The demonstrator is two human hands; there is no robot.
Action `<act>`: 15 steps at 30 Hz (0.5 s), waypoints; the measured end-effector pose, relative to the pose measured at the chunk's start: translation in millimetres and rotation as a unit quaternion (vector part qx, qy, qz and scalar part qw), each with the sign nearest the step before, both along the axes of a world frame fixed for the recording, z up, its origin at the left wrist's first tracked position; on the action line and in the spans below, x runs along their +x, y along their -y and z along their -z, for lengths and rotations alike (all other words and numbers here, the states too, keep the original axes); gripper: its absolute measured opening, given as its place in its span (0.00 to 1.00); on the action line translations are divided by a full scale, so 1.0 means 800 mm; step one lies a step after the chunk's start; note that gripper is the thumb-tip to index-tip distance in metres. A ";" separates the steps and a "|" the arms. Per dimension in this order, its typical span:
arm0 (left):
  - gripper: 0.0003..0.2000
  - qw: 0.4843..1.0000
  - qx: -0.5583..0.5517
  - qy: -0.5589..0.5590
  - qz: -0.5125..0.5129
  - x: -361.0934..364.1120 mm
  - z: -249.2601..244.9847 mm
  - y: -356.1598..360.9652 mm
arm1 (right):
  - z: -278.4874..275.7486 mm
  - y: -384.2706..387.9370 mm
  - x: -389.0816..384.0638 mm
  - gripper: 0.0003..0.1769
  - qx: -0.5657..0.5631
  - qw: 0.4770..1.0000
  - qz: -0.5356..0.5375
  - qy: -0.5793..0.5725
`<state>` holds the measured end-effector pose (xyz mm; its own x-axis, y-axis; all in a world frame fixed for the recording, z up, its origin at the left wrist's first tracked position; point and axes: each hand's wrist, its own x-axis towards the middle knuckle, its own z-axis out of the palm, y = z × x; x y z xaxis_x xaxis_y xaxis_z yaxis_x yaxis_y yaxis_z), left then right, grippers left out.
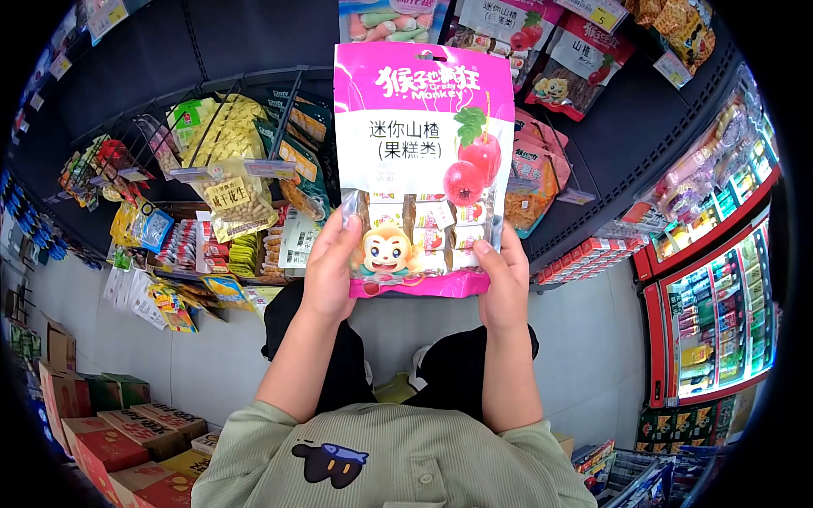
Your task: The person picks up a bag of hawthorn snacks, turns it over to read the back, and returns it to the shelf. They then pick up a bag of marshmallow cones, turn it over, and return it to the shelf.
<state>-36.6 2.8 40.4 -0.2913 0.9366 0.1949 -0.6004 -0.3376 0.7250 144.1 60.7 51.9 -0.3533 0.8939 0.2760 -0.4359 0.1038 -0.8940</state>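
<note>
1. Gripping the lower left edge of the pink-and-white snack bag (406,157), the left hand (330,267) sets its thumb against the bag's side, most of its fingers hidden behind.
2. The right hand (506,279) grips the bag's lower right edge, thumb pressed on the front.
3. The bag itself is held between both hands, printed front facing the camera, hawthorn fruit and a cartoon monkey showing on it.
4. Behind the bag runs a dark shelf (622,157); just beyond the bag's upper right corner, a red pouch (569,72) is on display.
5. Left of the bag, a yellow snack bag (224,127) is among other packets.
6. Well apart to the bag's right, a red-framed cooler (659,339) glows.
7. Below the bag are the person's green shirt (406,449) and dark trousers (457,372).
</note>
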 end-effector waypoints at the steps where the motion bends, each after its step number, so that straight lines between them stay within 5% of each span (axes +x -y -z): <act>1: 0.20 1.000 0.000 -0.002 0.000 0.001 -0.001 0.000 | -0.001 0.000 0.001 0.19 -0.006 1.000 0.001 -0.005; 15: 0.21 0.999 -0.007 -0.032 0.008 0.023 -0.009 -0.008 | 0.000 -0.003 0.026 0.19 -0.016 0.999 0.000 -0.049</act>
<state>-18.0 9.3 47.8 -0.2639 0.9438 0.1989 -0.5569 -0.3175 0.7675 165.3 62.8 51.7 -0.3256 0.9031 0.2799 -0.5214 0.0755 -0.8500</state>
